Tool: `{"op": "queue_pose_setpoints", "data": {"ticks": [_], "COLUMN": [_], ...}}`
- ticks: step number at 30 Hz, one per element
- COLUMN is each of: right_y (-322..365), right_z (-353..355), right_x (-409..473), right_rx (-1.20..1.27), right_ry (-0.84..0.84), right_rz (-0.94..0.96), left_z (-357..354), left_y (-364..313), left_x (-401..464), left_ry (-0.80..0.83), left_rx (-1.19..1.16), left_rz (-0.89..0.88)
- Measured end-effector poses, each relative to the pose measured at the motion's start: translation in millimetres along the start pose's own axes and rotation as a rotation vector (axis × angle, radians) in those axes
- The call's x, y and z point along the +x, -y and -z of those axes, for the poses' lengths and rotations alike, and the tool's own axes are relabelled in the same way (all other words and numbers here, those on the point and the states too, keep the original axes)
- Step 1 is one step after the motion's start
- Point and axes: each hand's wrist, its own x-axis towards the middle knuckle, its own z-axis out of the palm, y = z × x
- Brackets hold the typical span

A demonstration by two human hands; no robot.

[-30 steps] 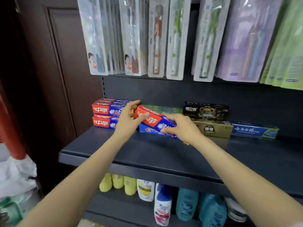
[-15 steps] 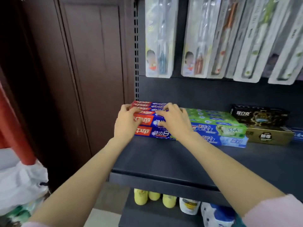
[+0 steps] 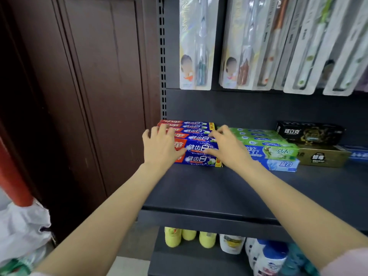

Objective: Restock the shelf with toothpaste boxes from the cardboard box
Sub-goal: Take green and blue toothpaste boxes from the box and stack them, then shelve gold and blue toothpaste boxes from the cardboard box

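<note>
With my left hand [image 3: 159, 148] and right hand [image 3: 227, 148] spread flat, fingers open, on the red-and-blue toothpaste boxes [image 3: 196, 145] near the shelf [image 3: 219, 192]'s left edge, an uneven push could skew the stack.

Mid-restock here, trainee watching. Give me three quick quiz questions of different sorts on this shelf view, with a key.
1. True or false: the left hand and right hand both rest on the red-and-blue toothpaste boxes.
2. What lies directly right of that stack? A) black box B) green-and-blue toothpaste boxes C) yellow bottles
3. What hangs above the dark grey metal shelf?

Key: 1 true; 2 B; 3 the packaged toothbrushes.
</note>
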Motion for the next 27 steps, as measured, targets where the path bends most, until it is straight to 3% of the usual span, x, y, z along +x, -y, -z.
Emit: {"op": "queue_pose_setpoints", "data": {"ticks": [3, 7, 11, 17, 27], "right_y": [2, 5, 5, -16, -141], "right_z": [-4, -14, -20, 4, 71], "right_x": [1, 4, 7, -7, -120], "right_rx": [-0.017, -0.117, -0.115, 0.074, 0.22], "right_ry": [-0.072, -0.143, -0.109, -0.117, -0.116], "right_rz": [0.038, 0.05, 0.034, 0.057, -0.15], "left_z": [-3, -7, -6, 2, 20], "left_y": [-12, -15, -23, -50, -211], "left_x": [3, 7, 7, -4, -52], "left_ry": [0.031, 0.087, 0.105, 0.007, 0.12], "left_rx": [-0.003, 0.028, 0.022, -0.075, -0.452], "left_rz": [-0.142, -0.119, -0.086, -0.145, -0.235]}}
